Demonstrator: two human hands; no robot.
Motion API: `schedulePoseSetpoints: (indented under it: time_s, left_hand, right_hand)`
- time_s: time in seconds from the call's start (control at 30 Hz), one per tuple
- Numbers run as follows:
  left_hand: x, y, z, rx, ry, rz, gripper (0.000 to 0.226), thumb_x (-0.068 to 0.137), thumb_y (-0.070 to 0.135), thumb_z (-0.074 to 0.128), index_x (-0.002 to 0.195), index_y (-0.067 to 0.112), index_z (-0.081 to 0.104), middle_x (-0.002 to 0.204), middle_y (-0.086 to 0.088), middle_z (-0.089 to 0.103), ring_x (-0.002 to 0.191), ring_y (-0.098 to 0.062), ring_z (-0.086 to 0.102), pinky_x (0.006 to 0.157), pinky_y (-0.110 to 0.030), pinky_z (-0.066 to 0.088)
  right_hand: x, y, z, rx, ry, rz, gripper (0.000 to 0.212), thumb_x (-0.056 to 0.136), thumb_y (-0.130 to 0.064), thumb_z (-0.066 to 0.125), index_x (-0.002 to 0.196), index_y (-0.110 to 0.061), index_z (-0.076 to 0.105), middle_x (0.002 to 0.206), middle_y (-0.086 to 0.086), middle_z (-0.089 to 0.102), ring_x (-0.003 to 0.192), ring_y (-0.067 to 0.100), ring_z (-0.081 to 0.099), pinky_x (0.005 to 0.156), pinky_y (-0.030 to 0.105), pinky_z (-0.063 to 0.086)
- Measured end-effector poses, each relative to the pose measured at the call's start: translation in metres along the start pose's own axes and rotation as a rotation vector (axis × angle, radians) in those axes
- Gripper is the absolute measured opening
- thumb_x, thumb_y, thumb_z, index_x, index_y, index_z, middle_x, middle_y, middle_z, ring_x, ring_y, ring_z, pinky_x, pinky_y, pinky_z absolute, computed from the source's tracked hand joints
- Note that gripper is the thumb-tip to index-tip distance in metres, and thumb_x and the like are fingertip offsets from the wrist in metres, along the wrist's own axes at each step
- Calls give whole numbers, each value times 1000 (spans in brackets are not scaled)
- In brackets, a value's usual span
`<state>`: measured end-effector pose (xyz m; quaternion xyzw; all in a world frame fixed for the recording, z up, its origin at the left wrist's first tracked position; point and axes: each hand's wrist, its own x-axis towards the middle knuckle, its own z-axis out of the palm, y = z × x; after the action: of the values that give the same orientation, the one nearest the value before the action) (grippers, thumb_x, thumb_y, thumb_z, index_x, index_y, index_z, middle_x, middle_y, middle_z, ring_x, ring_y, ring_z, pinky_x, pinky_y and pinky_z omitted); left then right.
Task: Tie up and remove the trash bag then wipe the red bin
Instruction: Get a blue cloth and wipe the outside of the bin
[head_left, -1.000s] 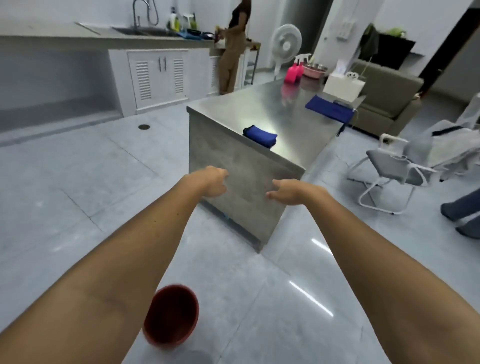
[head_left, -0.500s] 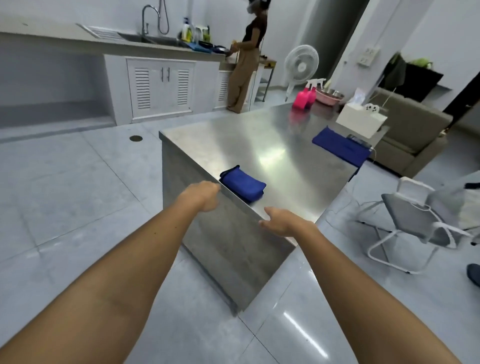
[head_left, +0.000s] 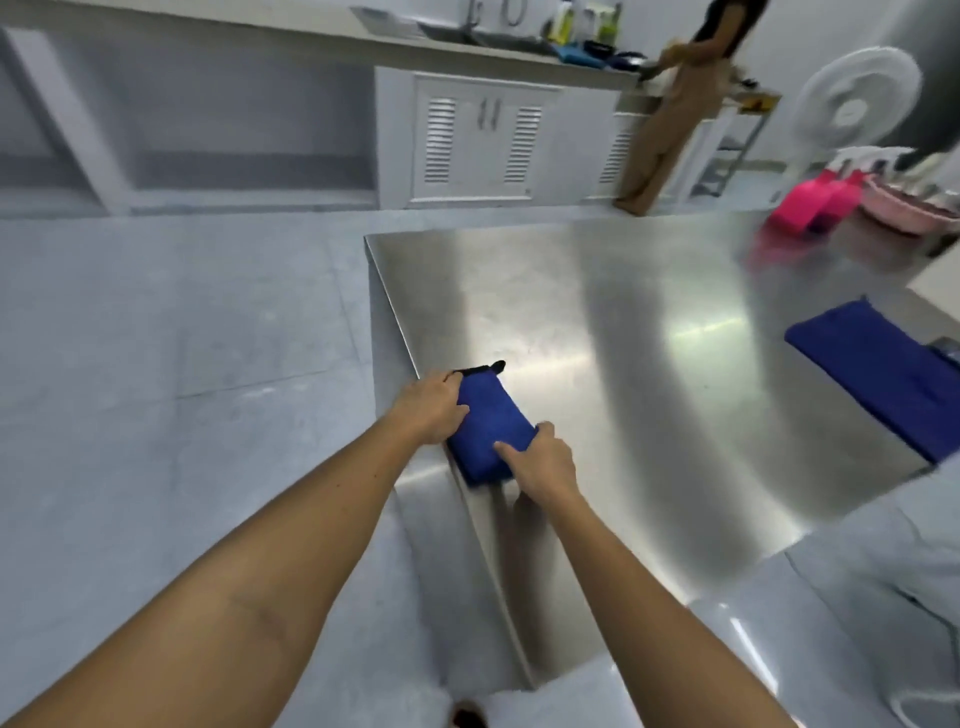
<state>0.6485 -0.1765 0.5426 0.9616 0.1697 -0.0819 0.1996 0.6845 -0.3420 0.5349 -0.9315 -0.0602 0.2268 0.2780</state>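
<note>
Folded blue cloth (head_left: 488, 426) lying at the near left corner of the steel table (head_left: 649, 364), its long axis running diagonally from the table's left edge toward the near edge, with a short black tab at the far end. The left hand (head_left: 434, 408) presses against the cloth's far-left side, fingers curled onto the fabric; the right hand (head_left: 543, 460) sits on the near-right end, forefinger laid flat on top and thumb at the cloth's outer edge. Both hands are in contact with the cloth; whether either has fully closed around it cannot be told, and the cloth rests on the tabletop.

Containers: a pink basin (head_left: 904, 205) near the far right corner, its contents too blurred to identify; just beside it, pink spray bottles (head_left: 813, 200) standing upright. A second blue cloth (head_left: 883, 364) lies flat along the right edge.

A dark red sliver (head_left: 467, 717) at the bottom of the view may be the bin's rim; this cannot be confirmed. Another person (head_left: 670, 104) stands at the far counter (head_left: 311, 36), beside a white fan (head_left: 857, 104).
</note>
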Motion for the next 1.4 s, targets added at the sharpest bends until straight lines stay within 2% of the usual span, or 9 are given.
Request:
schedulePoseSetpoints:
  time_s: [0.13, 0.33, 0.57, 0.7, 0.83, 1.0, 1.1, 1.23, 1.4]
  left_hand:
    - [37, 21, 19, 16, -23, -203, 68, 93, 44, 45, 145, 9, 21, 149, -14, 30, 134, -34, 31, 104, -44, 34]
    - [37, 17, 6, 137, -32, -369, 61, 74, 64, 59, 110, 15, 54, 108, -6, 63, 105, -27, 54, 88, -39, 34]
    - [-66, -23, 13, -1128, 25, -515, 42, 78, 27, 72, 115, 14, 60, 105, 1, 68, 91, -14, 65, 69, -24, 55]
    - [-154, -55, 33, -1515, 215, -653, 45, 77, 31, 71, 119, 23, 58, 116, 2, 68, 108, -19, 63, 92, -34, 53]
    - [-245, -90, 45, -1711, 493, -723, 44, 77, 32, 73, 116, 21, 56, 114, 1, 68, 104, -19, 65, 86, -33, 55]
    - [-342, -128, 66, -1712, 863, -731, 36, 75, 26, 76, 105, 28, 57, 104, 7, 68, 93, -12, 66, 64, -27, 56]
    - [-396, -148, 92, -1534, 1059, -860, 52, 72, 20, 79, 116, 19, 51, 116, -1, 64, 103, -19, 63, 80, -35, 56]
    - [-449, -166, 124, -1283, 1097, -1084, 60, 72, 33, 78, 123, 20, 49, 111, 7, 60, 102, -16, 59, 86, -31, 51]
    - [-464, -217, 177, -736, 1005, -1250, 27, 90, 39, 53, 87, 14, 62, 82, -2, 66, 74, -18, 61, 67, -32, 50]
  right_hand:
    - [45, 12, -8, 27, -149, -13, 68, 75, -40, 80, 121, -6, 43, 117, 12, 59, 103, 29, 61, 78, 35, 52]
    - [63, 13, -24, -8, -361, -59, 55, 68, -32, 85, 102, -13, 47, 91, 2, 57, 86, 24, 63, 83, 43, 58]
    - [40, -16, -16, 744, -407, -24, 55, 76, 10, 68, 122, -9, 45, 107, 15, 65, 91, 31, 66, 61, 36, 57]
    - [-6, -61, 9, 685, -756, -143, 50, 80, 3, 71, 123, -11, 49, 109, 14, 69, 86, 28, 70, 55, 31, 59]
    - [-71, -84, 64, 840, -906, -118, 38, 85, -21, 70, 118, -6, 59, 104, 10, 73, 81, 19, 72, 65, 29, 58]
    - [-183, -55, 181, 1166, -1130, 176, 72, 85, -65, 52, 127, -7, 57, 126, 16, 67, 116, 27, 65, 99, 38, 49]
    - [-239, -50, 231, 1074, -1242, 207, 84, 75, -74, 52, 131, -11, 56, 131, 16, 64, 124, 33, 58, 105, 46, 44]
    - [-276, -53, 289, 809, -1357, 168, 65, 87, -48, 59, 138, -10, 50, 127, 16, 67, 116, 35, 64, 93, 50, 53]
    - [-254, -53, 389, 646, -1224, 307, 45, 95, -29, 53, 132, -3, 51, 130, 18, 63, 105, 31, 64, 86, 43, 52]
